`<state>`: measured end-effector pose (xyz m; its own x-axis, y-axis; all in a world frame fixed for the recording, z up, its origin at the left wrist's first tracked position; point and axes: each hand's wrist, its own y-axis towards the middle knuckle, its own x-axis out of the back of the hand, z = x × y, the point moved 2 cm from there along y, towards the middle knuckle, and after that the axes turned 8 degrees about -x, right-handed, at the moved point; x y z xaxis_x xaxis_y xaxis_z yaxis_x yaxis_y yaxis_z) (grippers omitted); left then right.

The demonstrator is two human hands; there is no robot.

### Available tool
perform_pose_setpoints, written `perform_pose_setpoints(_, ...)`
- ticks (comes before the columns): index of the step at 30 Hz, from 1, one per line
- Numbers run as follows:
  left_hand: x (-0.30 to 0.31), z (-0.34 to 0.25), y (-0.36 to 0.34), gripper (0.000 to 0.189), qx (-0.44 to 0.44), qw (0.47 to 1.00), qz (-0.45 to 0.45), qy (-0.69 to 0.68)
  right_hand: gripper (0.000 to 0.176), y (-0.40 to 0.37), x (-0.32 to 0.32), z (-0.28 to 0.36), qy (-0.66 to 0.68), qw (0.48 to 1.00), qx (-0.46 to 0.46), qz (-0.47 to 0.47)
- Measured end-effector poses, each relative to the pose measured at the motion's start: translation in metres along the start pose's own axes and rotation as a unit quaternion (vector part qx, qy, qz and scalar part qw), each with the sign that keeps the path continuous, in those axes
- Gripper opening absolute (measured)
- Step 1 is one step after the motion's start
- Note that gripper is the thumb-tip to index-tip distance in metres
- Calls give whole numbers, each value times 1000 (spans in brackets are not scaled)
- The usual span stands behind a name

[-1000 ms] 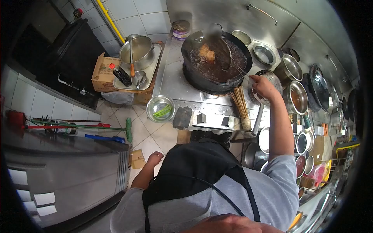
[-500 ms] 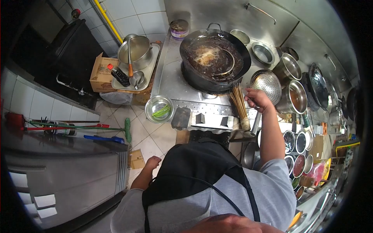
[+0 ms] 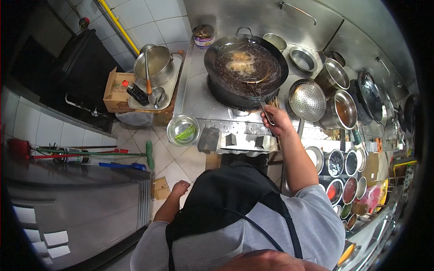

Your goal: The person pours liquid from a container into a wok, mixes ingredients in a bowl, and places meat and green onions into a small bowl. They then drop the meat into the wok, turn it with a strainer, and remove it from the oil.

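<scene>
My right hand is closed around the handle of a wire skimmer, whose round rim dips into the dark oil of a big black wok. Light golden food bubbles in the oil, just beyond the skimmer. A bamboo brush shows partly behind my right hand. Right of that hand lies a perforated ladle. My left hand hangs low beside the black apron, its fingers curled; whether it holds anything is hidden.
A steel bowl with green stalks sits at the stove's front left. Further left, a tray bears a pot, a ladle and a red-capped bottle. Pots and several sauce containers stand at right.
My right hand has moved left and closed on the skimmer's handle. The skimmer has turned, its handle now pointing toward me. My left hand stays low at my side.
</scene>
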<state>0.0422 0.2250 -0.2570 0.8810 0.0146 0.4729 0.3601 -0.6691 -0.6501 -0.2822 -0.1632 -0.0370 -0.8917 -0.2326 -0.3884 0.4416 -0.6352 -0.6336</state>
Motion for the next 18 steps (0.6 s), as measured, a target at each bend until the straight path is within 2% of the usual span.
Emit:
perform_pose_setpoints(4,-3,5,0,31,16,1000,8,13,29,-8,6,-8,22,998,1,-56)
perform_pose_setpoints(5,-8,28,11,31,17,1000,7,11,32,-3,22,-16,23,996,9,-88)
perform_pose_setpoints(6,-18,63,30,31,-54,997,26,52,34,2,39,-25,22,993,17,-119)
perform_pose_setpoints(7,-25,81,39,32,-123,987,44,93,32,4,55,-37,-25,996,5,-89)
perform_pose_setpoints(8,-24,70,30,32,-121,988,42,89,30,1,67,-51,-72,996,-7,-58)
perform_pose_setpoints(10,-17,36,4,32,-36,999,18,9,23,-26,67,-81,-250,963,-80,-60)
perform_pose_setpoints(11,-19,41,5,32,-36,999,19,9,25,-16,92,-110,-507,859,-54,53)
perform_pose_setpoints(12,-20,44,4,32,-17,1000,26,-4,31,15,132,-171,-627,765,-109,100)
perform_pose_setpoints(13,-21,47,5,33,1,999,33,-17,37,45,172,-230,-729,648,-143,165)
perform_pose_setpoints(15,-16,38,6,33,-9,998,49,24,25,-21,155,-248,-747,660,33,75)
perform_pose_setpoints(16,-12,30,5,32,-18,996,63,63,25,-28,166,-270,-715,696,38,60)
perform_pose_setpoints(17,-12,36,12,32,-19,996,63,65,25,-24,186,-295,-685,726,-2,65)
perform_pose_setpoints(18,-15,53,28,32,-192,953,54,226,24,-18,212,-323,-663,743,-52,69)
